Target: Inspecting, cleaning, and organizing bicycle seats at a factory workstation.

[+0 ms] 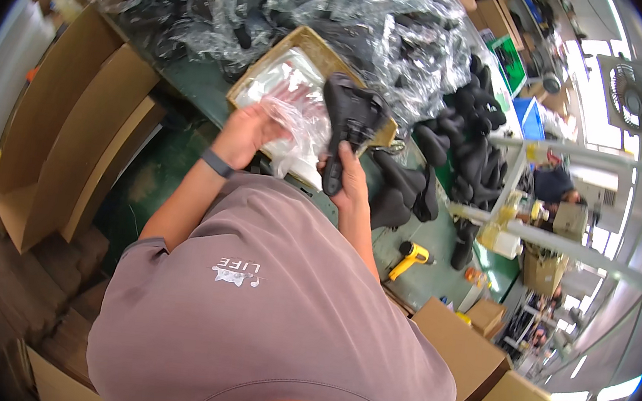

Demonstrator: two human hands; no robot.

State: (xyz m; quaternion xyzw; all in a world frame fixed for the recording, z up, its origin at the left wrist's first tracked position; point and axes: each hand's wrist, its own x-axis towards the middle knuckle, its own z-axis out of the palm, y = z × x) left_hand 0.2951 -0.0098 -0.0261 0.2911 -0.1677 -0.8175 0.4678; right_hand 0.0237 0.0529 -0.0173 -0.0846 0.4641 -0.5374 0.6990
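Observation:
My right hand [353, 179] is closed around the narrow nose of a black bicycle saddle [354, 111], whose ribbed underside faces me. In my left hand [248, 133] the fingers pinch a clear plastic bag [302, 128], crumpled and hanging beside the saddle, its edge close to it. Below both hands sits a shallow yellowish box [303, 36] holding a stack of flat clear bags [283, 69] with reddish print. More black saddles [401, 189] lie to the right of my right hand on the green table.
Saddles in clear wrapping [294, 1] are heaped at the back of the table. A yellow heat gun [411, 261] lies at the right on the green tabletop [436, 285]. Cardboard boxes [73, 122] stand at left, another carton [461, 345] at lower right. A metal frame [564, 243] rises at right.

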